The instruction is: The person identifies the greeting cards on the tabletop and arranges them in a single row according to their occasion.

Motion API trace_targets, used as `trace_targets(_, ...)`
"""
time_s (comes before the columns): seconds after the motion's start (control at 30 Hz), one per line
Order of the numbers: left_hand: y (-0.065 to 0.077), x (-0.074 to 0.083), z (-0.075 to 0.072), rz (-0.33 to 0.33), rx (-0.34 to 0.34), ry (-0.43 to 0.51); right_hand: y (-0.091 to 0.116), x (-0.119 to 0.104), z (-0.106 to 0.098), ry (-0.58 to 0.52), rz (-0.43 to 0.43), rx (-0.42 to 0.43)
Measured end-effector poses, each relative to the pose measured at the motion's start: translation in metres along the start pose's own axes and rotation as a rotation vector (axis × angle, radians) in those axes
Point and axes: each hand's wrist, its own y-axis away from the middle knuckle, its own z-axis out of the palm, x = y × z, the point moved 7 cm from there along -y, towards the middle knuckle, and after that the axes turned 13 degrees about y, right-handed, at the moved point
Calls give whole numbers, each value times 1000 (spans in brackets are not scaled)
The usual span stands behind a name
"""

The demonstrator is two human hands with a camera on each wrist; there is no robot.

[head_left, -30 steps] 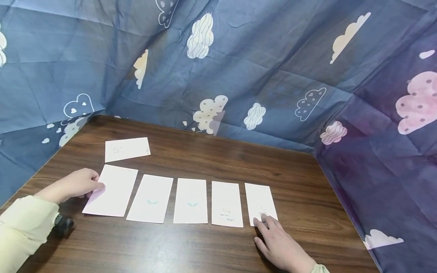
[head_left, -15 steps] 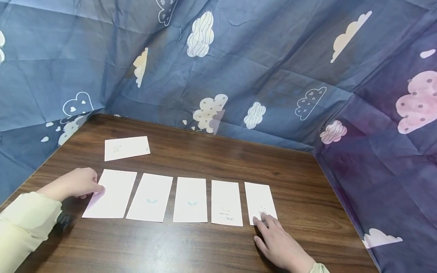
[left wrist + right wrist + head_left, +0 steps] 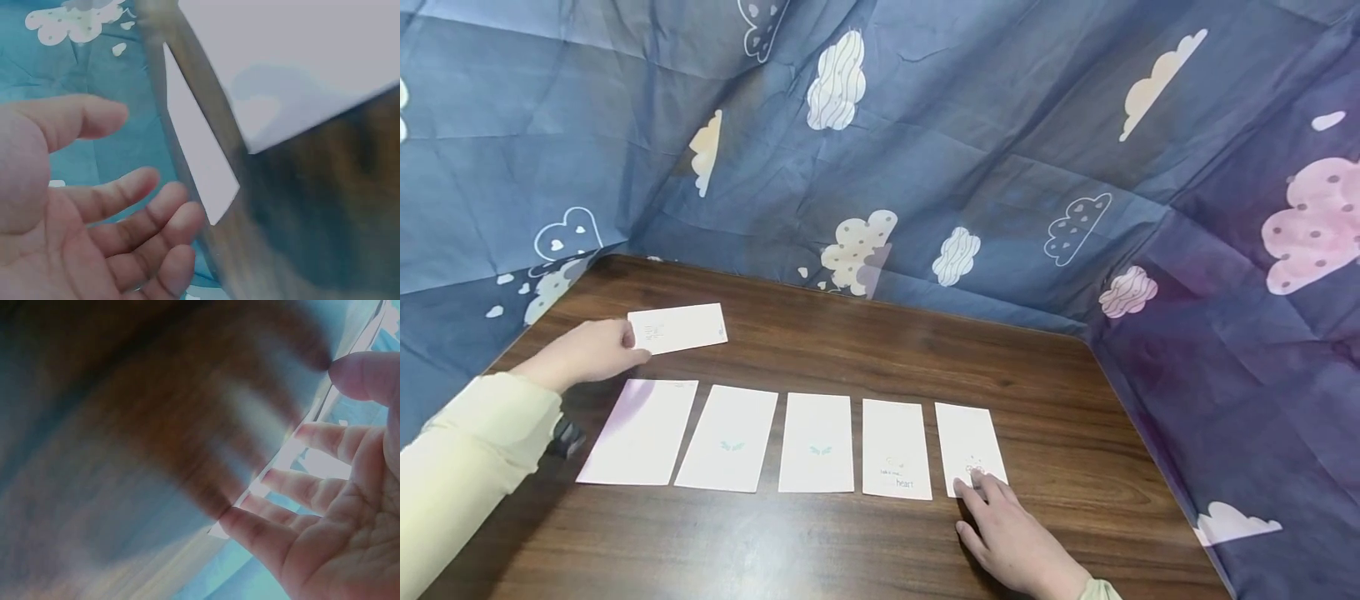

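Observation:
My left hand (image 3: 587, 354) hovers at the left end of a white card (image 3: 691, 327) that lies sideways at the back left, with small print on its left part. In the left wrist view the thumb stands apart from the loosely bent fingers (image 3: 140, 234), and nothing is between them. A plain white card (image 3: 643, 437), shaded by the hand at its upper left, heads a row in front. My right hand (image 3: 1018, 537) rests its fingertips on the lower part of the rightmost card (image 3: 966, 433), partly covering a small printed drawing. Its fingers (image 3: 259, 534) are spread in the right wrist view.
Between the two end cards lie a card with blue wings (image 3: 730, 425), another winged card (image 3: 816, 429) and one with lettering (image 3: 895, 442). They are spaced apart on the brown wooden table (image 3: 850, 550). Blue cloud-print cloth (image 3: 970, 158) encloses its back and sides.
My left hand has slid the leftmost card slightly nearer, let go of it and moved back to the sideways card. The right hand stays in place.

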Motion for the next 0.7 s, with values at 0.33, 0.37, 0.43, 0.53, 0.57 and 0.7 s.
trace_targets(0.33,-43,14,-12,32,26,-31,2,1,1,6,0,9)
trace_targets(0.37,-47,15,-12,37,26,-33,2,1,1,11,-3,14)
trace_targets(0.43,-53,15,-12,43,23,-38,3,0,0,20,-12,23)
trace_targets(0.53,-61,14,-9,43,15,-40,3,0,-1,34,-23,38)
trace_targets(0.57,-63,13,-8,42,13,-42,3,0,-2,37,-24,42)
trace_targets(0.7,-70,10,-1,43,3,-38,4,0,-2,40,-27,51)
